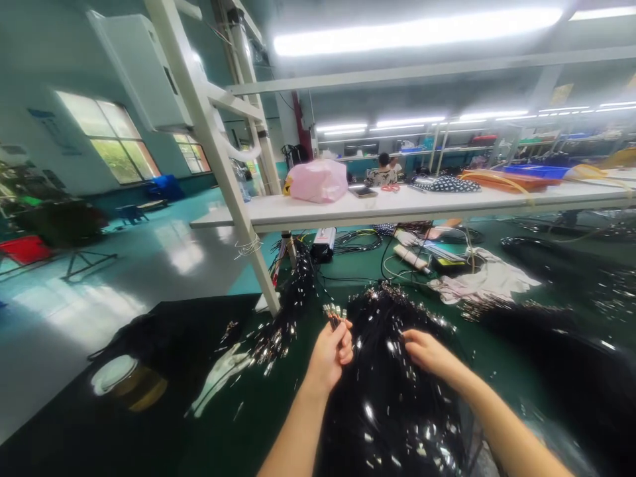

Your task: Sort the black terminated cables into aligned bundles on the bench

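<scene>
1. The left hand (332,354) hides the middle of the cable bundle (334,322) in its grip
2. In the right hand (426,351), anything between the fingertips is too small to tell
3. The bottom edge cuts off both forearms (298,424)
4. The cable heap (556,371) at far right is blurred and runs past the edge
5. The white shelf (318,211) hides the lower body of the co-worker (381,175)
6. The left edge cuts the red bin (26,250)

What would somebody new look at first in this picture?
Probably the big heap of shiny-tipped black cables, low in the middle. Beside it, the left hand grips a small metal-tipped bunch. Farther up, the pink bag on the white shelf and the long bright lamp near the top edge stand out too.
</scene>
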Action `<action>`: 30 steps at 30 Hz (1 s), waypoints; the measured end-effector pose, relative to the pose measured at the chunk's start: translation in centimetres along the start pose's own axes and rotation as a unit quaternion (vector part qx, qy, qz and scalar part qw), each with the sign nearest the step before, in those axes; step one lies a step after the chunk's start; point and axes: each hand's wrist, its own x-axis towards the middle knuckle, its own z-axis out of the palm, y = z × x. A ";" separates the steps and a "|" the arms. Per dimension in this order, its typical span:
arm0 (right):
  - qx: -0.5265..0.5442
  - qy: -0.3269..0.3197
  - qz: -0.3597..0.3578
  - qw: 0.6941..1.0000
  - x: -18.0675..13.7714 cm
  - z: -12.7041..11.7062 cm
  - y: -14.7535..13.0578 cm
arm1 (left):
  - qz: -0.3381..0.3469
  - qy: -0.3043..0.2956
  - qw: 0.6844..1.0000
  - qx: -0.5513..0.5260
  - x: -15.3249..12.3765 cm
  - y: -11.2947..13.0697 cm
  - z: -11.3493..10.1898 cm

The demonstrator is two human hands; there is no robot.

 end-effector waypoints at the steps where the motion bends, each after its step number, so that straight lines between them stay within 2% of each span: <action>1: -0.005 -0.013 0.004 1.000 -0.3 -0.8 -0.5 | -0.001 -0.004 1.000 0.003 0.0 0.0 0.4; 4: -0.018 -0.065 0.011 0.998 -1.3 -1.0 -0.7 | -0.005 -0.009 1.000 0.019 -0.1 0.0 1.5; 10: -0.021 -0.104 0.055 0.993 -1.8 4.4 3.4 | 0.045 0.014 0.997 0.059 -0.4 -0.2 2.4; 12: 0.028 -0.122 0.075 0.989 -1.6 5.2 4.2 | 0.046 0.021 0.997 0.064 -0.6 -0.1 2.5; 15: 0.202 -0.123 0.072 0.969 -1.4 3.9 3.4 | 0.033 0.011 0.997 0.063 -0.5 -0.1 2.3; 17: 0.304 -0.081 0.021 0.949 -1.7 2.0 1.6 | 0.010 0.005 0.998 0.060 -0.1 -0.2 2.0; 19: 0.348 -0.040 -0.038 0.936 -2.6 0.1 -0.6 | -0.021 0.006 0.998 0.058 0.8 -0.5 1.7; 21: 0.333 -0.044 -0.064 0.940 -4.0 -0.9 -2.2 | -0.053 0.005 0.996 0.066 1.9 -0.9 1.5; 24: 0.243 -0.109 -0.050 0.963 -6.2 -0.5 -2.8 | -0.086 -0.008 0.992 0.088 3.3 -1.7 1.8; 27: 0.170 -0.113 -0.050 0.978 -7.2 1.0 -1.9 | -0.103 -0.023 0.989 0.106 3.8 -2.2 2.4; 30: 0.175 -0.093 -0.036 0.980 -7.3 2.2 -0.4 | -0.096 -0.033 0.988 0.120 3.7 -2.4 2.7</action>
